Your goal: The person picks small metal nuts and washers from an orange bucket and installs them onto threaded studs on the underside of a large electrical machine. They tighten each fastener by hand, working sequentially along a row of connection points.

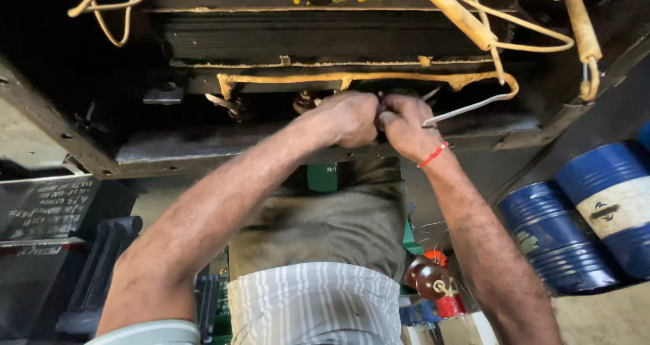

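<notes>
— Why are both hands crowding into that one spot?

— The left hand (349,118) and the right hand (404,123) are meeting at a small fitting (383,106) on the dark metal frame (203,152), just under the tan taped cable (325,79). It is nearly hidden between them.

— And each grip?

— Both are curling tight, fingers pressing together on the fitting; I cannot tell exactly what each is pinching.

— That pale wire (467,108)?

— It is sticking out beside the right hand, probably running from the fitting. Blue drums (596,209) are lying off to the right.
</notes>
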{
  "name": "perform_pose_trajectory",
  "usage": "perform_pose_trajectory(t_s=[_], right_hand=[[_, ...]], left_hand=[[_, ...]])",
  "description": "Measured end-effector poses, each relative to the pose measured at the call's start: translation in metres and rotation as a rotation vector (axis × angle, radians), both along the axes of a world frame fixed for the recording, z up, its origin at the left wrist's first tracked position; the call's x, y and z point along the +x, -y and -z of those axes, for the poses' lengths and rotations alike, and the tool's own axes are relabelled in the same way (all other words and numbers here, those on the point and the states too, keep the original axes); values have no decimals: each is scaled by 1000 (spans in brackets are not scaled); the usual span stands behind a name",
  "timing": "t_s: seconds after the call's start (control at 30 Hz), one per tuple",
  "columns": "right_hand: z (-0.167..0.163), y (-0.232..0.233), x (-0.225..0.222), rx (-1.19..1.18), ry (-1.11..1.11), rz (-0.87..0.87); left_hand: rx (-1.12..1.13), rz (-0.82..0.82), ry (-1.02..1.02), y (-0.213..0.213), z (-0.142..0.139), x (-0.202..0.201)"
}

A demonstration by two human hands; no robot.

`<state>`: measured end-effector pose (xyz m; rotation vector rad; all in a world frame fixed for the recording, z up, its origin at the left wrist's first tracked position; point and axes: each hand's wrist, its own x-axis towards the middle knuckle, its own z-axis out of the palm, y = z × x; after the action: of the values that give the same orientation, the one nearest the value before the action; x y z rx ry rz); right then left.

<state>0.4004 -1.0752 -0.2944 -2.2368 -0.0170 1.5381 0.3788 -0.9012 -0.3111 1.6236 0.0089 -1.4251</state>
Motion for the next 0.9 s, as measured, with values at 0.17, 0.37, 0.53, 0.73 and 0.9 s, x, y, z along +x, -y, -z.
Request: perform_pose_trajectory(t_s=[0.17,0.37,0.53,0.73,0.9], right_hand=[[6,3,-5,-6,2,-110],[-12,11,-9,-47,109,91],[7,9,-12,110,228,-109],[13,16,-18,40,142,-77],[0,9,-10,82,269,-39]], left_hand=[[26,-61,7,-7,-7,-13],[-22,-32,-44,12,7,-3],[99,-73,12,12,3,-19],[-4,-28,-61,11,13,-6],[68,-93,31,16,-4,-4]])
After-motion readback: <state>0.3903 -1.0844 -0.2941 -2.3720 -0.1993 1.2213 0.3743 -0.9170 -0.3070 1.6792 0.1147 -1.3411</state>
